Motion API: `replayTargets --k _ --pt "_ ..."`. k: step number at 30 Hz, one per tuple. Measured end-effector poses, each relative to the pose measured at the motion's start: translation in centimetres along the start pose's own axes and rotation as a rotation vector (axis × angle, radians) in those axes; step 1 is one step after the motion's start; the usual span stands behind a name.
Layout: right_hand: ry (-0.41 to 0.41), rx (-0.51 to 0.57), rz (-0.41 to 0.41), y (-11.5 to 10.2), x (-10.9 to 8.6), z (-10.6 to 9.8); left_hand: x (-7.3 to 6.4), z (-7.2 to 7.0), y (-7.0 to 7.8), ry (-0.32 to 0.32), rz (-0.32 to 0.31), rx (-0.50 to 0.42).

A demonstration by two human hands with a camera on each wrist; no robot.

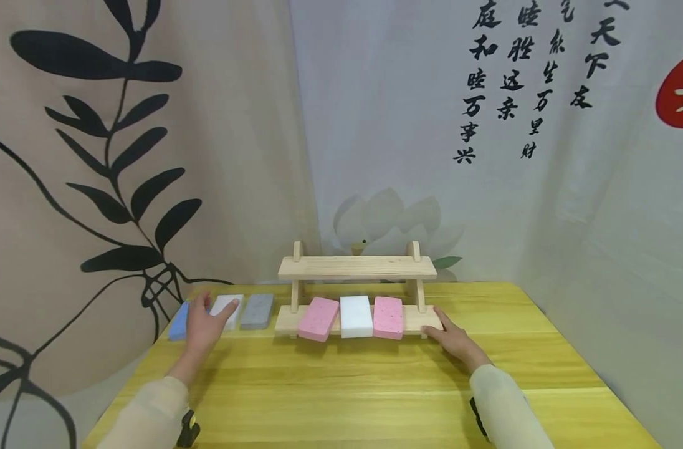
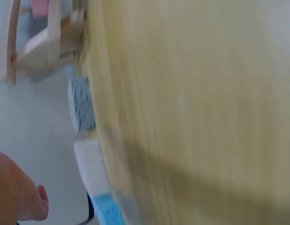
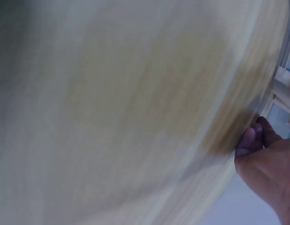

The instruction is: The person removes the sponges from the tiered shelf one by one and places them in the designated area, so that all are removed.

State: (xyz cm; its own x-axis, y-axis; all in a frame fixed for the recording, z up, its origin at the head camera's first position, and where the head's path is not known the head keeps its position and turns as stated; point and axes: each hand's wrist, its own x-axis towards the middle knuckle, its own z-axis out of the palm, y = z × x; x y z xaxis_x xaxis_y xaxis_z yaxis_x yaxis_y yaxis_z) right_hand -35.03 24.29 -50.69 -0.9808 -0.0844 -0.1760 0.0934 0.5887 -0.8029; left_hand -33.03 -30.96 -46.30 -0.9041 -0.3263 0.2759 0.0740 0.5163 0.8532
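Note:
My left hand [image 1: 204, 321] hovers over the row of sponges at the table's left, thumb and fingers spread apart around nothing. Under and beside it are a white sponge [image 1: 233, 304] and a blue sponge [image 1: 178, 322]; the hand partly covers both. In the left wrist view the hand [image 2: 18, 192] is apart from these blocks. A grey sponge [image 1: 257, 311] lies to their right. At the right end of a two-tier wooden rack [image 1: 357, 267], my right hand [image 1: 452, 338] holds the lower shelf's corner, thumb at the front. In the right wrist view its fingers [image 3: 269, 133] are bent.
On the lower shelf lean a pink sponge [image 1: 318, 319] at left, tilted, a white sponge [image 1: 356, 317] in the middle and another pink sponge [image 1: 388, 318] at right. The wooden table [image 1: 341, 386] ends at a printed curtain [image 1: 246, 156] behind.

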Motion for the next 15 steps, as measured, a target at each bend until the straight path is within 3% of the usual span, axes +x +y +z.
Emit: replayTargets --k 6,15 --pt "0.007 -0.009 0.0 -0.6 -0.6 0.1 -2.2 2.5 0.5 0.0 0.007 -0.019" --pt "0.006 -0.022 -0.011 -0.6 -0.7 0.1 -5.1 5.9 2.2 -0.072 -0.013 -0.126"
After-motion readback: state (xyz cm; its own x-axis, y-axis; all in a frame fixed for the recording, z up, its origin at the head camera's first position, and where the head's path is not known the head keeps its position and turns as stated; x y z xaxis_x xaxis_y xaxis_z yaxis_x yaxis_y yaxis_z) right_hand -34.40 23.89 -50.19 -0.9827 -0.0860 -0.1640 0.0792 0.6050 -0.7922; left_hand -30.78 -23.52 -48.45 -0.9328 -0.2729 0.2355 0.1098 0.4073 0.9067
